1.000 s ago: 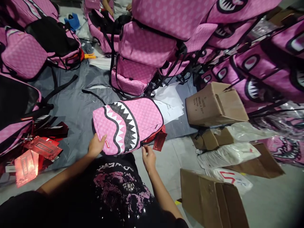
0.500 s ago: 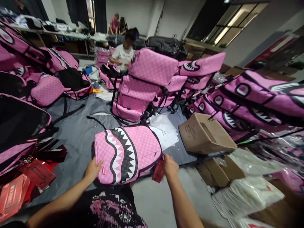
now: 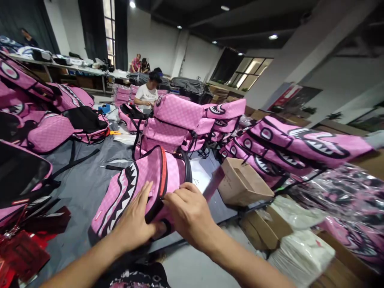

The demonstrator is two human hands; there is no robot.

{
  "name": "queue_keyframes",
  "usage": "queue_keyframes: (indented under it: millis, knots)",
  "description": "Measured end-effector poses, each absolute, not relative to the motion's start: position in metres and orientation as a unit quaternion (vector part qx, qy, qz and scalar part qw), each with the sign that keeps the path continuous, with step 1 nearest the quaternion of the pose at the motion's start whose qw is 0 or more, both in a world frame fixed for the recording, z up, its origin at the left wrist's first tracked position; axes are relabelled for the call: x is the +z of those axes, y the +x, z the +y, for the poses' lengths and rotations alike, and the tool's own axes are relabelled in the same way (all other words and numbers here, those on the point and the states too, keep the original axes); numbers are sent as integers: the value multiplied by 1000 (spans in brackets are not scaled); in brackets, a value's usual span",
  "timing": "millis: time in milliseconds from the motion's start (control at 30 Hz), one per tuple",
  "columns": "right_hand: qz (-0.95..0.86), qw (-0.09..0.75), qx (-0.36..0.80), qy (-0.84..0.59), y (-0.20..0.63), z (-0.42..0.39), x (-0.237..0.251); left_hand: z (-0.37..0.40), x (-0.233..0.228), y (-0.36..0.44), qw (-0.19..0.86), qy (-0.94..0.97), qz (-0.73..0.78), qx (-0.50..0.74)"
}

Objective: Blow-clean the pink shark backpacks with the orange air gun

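A pink checked backpack (image 3: 177,168) with a black-and-white shark-mouth print lies tilted in front of me on the grey-covered table (image 3: 81,172). My left hand (image 3: 135,222) rests on its near side, fingers stretched out and thumb apart. My right hand (image 3: 189,212) is closed at the zipper, where a red strip (image 3: 163,172) shows along the opening; the zipper pull itself is hidden by the fingers. A blurred dark-red tag (image 3: 214,182) appears just beyond my right hand.
Stacked pink backpacks (image 3: 178,114) stand behind, with more at left and right. An open cardboard box (image 3: 237,188) sits at the table's right edge. Red tags (image 3: 24,252) lie at lower left. Plastic-wrapped goods (image 3: 303,256) are at lower right. A co-worker (image 3: 147,92) sits farther back.
The backpack has turned and tipped, and a red strip now shows along its zipper. My left hand has moved from its left end onto its side; my right hand has shifted left to the zipper.
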State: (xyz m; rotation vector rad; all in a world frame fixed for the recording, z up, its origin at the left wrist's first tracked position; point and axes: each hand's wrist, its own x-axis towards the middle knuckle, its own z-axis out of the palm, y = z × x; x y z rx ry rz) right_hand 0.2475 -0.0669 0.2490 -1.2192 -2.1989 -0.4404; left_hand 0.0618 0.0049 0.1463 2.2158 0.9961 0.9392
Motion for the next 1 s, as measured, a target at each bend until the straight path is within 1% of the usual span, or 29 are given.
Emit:
queue_keyframes:
  millis: [67,133,167,267,367,433,533,567,633,733,800,833,900,1000]
  knots:
    - [-829,293,-141,-456,247,-56,254,-8,156,78,200,815,392,376]
    - [-819,281,-103,-490,260,-39,260,-10,155,80,176,807,401,396]
    - [-795,273,-80,-535,271,-28,264,-10,152,78,177,807,396,401]
    - [-663,259,-15,-702,314,12,267,-11,140,61,225,816,346,404]
    - [-621,245,64,-742,348,45,252,-5,133,33,312,799,326,397]
    - [-616,280,150,-721,352,56,236,8,135,7,359,771,352,392]
    - [-595,392,291,-638,333,60,215,30,157,-37,395,737,409,365]
    - [-588,423,329,-606,321,60,210,34,170,-49,388,733,428,360]
    - [-575,461,372,-564,296,60,204,37,201,-63,330,737,466,361]
    - [-543,523,351,-556,258,64,199,32,244,-54,166,768,542,298]
    - [-528,551,312,-566,239,66,196,28,261,-38,60,787,571,225]
    - [-528,556,295,-570,232,67,194,26,264,-29,30,800,566,197]
    - [-540,560,255,-575,224,67,190,24,259,-13,22,828,537,163]
    - [-555,571,193,-573,226,64,188,26,242,-1,60,837,528,133]
